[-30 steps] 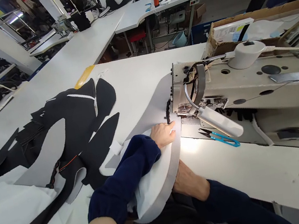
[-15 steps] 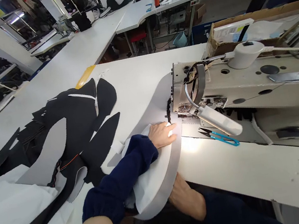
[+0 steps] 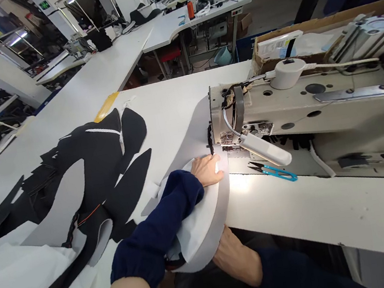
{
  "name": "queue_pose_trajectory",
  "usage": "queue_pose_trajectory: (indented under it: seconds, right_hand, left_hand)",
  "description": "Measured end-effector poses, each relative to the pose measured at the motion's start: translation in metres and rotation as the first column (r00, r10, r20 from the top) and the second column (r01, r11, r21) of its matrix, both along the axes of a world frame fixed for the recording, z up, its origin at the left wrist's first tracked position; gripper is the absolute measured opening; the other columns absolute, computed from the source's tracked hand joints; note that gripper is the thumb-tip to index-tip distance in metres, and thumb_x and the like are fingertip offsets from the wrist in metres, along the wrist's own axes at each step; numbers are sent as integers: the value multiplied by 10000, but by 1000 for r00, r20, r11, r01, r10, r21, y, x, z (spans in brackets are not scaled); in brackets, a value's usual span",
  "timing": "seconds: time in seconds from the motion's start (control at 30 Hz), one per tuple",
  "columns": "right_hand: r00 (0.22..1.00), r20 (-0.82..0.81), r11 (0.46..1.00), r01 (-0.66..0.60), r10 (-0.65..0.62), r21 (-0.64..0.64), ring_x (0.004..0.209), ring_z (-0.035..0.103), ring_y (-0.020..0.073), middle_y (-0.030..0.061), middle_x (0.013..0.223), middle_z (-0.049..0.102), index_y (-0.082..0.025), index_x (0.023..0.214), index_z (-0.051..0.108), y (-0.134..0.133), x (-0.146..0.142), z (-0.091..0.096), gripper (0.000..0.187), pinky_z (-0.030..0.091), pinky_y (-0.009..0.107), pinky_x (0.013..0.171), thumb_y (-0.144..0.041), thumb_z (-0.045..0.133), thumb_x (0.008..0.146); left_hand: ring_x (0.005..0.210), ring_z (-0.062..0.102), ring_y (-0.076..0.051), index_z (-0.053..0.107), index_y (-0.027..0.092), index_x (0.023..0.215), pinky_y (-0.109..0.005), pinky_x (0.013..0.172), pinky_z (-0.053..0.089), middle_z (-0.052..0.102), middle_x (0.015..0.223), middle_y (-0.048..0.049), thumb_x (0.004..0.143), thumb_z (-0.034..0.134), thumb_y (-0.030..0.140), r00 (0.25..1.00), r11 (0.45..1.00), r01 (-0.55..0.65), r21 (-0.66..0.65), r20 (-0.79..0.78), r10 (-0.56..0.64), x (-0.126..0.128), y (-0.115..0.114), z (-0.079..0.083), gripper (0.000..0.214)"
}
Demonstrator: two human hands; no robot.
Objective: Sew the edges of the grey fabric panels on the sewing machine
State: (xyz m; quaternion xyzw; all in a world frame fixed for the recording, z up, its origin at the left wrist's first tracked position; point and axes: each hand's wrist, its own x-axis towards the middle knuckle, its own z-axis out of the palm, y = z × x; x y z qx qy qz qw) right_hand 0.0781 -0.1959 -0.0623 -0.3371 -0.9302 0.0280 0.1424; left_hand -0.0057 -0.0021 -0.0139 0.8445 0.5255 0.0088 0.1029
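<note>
My left hand [image 3: 209,169] lies flat, fingers together, on a curved grey fabric piece [image 3: 207,215] just in front of the needle of the sewing machine [image 3: 293,112]. A black trim [image 3: 209,138] runs along the piece's edge under the presser foot. My right hand [image 3: 232,255] is below the table edge, under the hanging end of the grey piece; its fingers are hidden by the fabric.
Blue-handled thread snips [image 3: 274,172] lie on the machine bed under the lamp [image 3: 264,150]. Black cut fabric pieces [image 3: 99,159] and white paper [image 3: 11,277] cover the table's left. A cardboard box [image 3: 306,34] stands behind the machine. Other work tables [image 3: 185,17] fill the background.
My right hand has slipped lower and further under the grey piece at the table edge. The left hand stays on the fabric by the needle. The view has shifted slightly.
</note>
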Motion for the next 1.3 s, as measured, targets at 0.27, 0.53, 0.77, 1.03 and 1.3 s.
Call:
queue_pose_trajectory:
  seconds: [0.27,0.53,0.77,1.03,1.3]
  right_hand:
    - [996,83,996,-37,30,87,1145,505,326,114,1235,599,-200,1275,555,34,16,7,448,393,602,986,-105,459,847]
    - [999,39,998,-28,26,48,1093,538,282,95,1080,670,-185,1070,657,44,14,21,264,397,540,968,-116,537,845]
    - [978,166,992,-130,127,3,724,627,279,153,697,676,-112,747,680,16,-4,31,68,479,418,631,-74,626,729]
    - [990,128,991,-66,51,115,732,621,289,166,718,670,-90,765,677,9,-6,25,81,461,463,722,-103,599,746]
    - [990,141,986,-51,28,160,835,604,337,188,819,678,-66,911,685,4,-8,17,200,402,555,819,-138,590,750]
  left_hand:
    - [995,602,-262,490,214,1222,-356,855,462,612,1182,-64,787,548,392,1000,998,-10,-54,-22,9,8,31,2,474]
    - [1129,500,-287,567,230,1174,-448,942,410,516,1246,-102,844,496,358,995,1000,3,25,-104,0,13,36,28,361]
    - [942,537,-243,456,260,1294,-350,708,494,528,1069,-89,904,416,295,966,979,111,-171,-211,-146,-17,-93,59,394]
    - [791,610,-204,284,256,1440,-304,628,464,547,1031,-87,965,331,310,931,955,147,-257,-291,-221,-21,-100,15,480]
    - [785,628,-225,295,263,1436,-316,635,457,552,1029,-97,964,325,311,932,961,131,-242,-301,-203,-19,-98,13,476]
